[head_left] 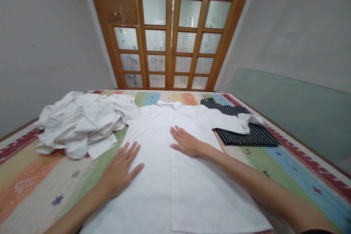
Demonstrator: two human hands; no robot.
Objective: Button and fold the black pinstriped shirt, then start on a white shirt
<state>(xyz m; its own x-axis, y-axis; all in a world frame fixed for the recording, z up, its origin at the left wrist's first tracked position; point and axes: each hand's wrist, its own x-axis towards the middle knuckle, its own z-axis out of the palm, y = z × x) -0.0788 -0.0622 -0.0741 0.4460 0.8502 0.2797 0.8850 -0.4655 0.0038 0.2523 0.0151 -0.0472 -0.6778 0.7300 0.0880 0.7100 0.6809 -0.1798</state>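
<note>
A white collared shirt (153, 182) lies spread out front side up, its collar pointing away from me and its button placket running down the middle. My left hand (120, 170) rests flat on the shirt's left side with the fingers apart. Near the placket, at chest height, my right hand (186, 142) lies flat with its fingers stretched out. The shirt's right sleeve reaches out over a folded black-and-white striped cloth (246, 135). Its left sleeve runs up to a heap of crumpled white clothes (85, 120), where the sleeve's end is hard to make out.
Beneath everything is a bed-like surface with a colourful striped cover (74, 182). A pale green headboard-like panel (290, 106) stands along the right side. Wooden doors with glass panes (156, 40) close off the far end, between plain walls.
</note>
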